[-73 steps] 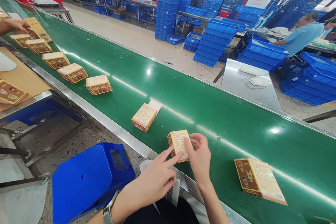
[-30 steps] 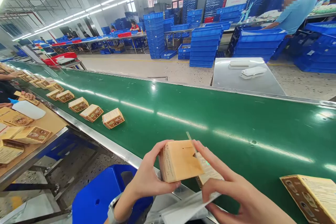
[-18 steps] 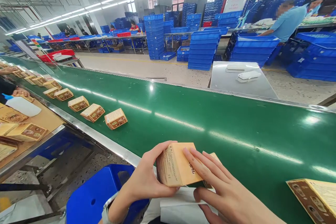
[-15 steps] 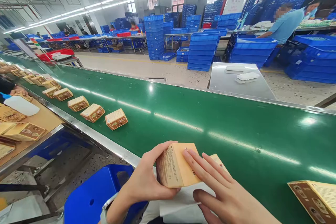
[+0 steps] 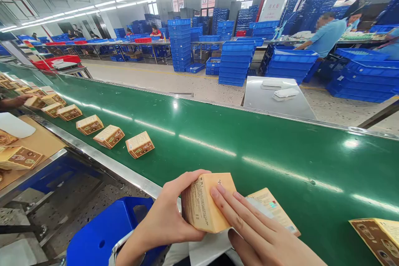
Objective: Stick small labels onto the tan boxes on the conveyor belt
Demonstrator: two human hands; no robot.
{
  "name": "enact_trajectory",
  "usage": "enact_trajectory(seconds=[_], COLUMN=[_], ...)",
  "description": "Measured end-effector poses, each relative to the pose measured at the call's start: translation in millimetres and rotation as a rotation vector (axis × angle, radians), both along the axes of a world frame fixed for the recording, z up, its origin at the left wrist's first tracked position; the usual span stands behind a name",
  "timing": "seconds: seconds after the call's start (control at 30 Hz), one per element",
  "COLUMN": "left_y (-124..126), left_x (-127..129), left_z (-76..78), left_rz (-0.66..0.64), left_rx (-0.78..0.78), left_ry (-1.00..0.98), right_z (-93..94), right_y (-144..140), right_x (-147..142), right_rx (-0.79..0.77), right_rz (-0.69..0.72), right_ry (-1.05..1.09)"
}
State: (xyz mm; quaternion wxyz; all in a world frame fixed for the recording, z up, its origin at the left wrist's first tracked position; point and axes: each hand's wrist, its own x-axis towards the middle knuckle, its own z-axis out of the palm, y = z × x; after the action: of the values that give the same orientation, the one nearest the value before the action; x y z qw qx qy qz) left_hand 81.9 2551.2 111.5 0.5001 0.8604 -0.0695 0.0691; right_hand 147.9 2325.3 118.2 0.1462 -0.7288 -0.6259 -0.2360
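My left hand (image 5: 168,220) grips a tan cardboard box (image 5: 202,201) from its left side, holding it just above the near edge of the green conveyor belt (image 5: 249,141). The fingers of my right hand (image 5: 258,237) lie flat across the box's right face. Behind my right fingers another box (image 5: 274,210) with printed text lies flat on the belt. A white sheet of paper (image 5: 212,245) sits under my hands near my lap.
A row of several brown boxes (image 5: 109,136) lies along the belt's near edge to the left. Another box (image 5: 378,239) rests at the right edge. A blue stool (image 5: 102,232) stands below. Another person's hand (image 5: 15,100) touches boxes at far left. Stacked blue crates (image 5: 238,60) and seated workers fill the background.
My hands have gone from touching a box on the belt to holding one up at the near edge. My right fingers pressed its flap shut. The row of boxes drifted right.
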Motion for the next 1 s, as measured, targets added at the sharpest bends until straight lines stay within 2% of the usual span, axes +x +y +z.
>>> enact_trajectory(seconds=[0.3,0.53,0.77,0.87,1.0], left_y=[4.0,0.3,-1.6,-2.0,-12.7], left_x=[5.0,9.7,10.9,13.7,29.7], left_z=[-11.7,-29.1,-27.2,-31.9,-52.4], left_rz=[-0.009,0.060,0.100,0.127,0.285], left_rx=[-0.005,0.007,0.064,0.129,0.387], left_ry=[0.028,0.114,0.158,0.189,0.278], right_z=[-24.3,-23.6,-27.5,-31.1,-33.3], right_y=[7.3,-0.4,-16.1,-21.6,-41.1], right_x=[-6.9,3.1,4.6,5.3,12.3], right_rx=[0.007,-0.122,-0.083,-0.092,-0.080], right_rz=[-0.004,0.025,-0.058,-0.082,-0.175], right_ry=[0.083,0.309,0.523,0.554,0.733])
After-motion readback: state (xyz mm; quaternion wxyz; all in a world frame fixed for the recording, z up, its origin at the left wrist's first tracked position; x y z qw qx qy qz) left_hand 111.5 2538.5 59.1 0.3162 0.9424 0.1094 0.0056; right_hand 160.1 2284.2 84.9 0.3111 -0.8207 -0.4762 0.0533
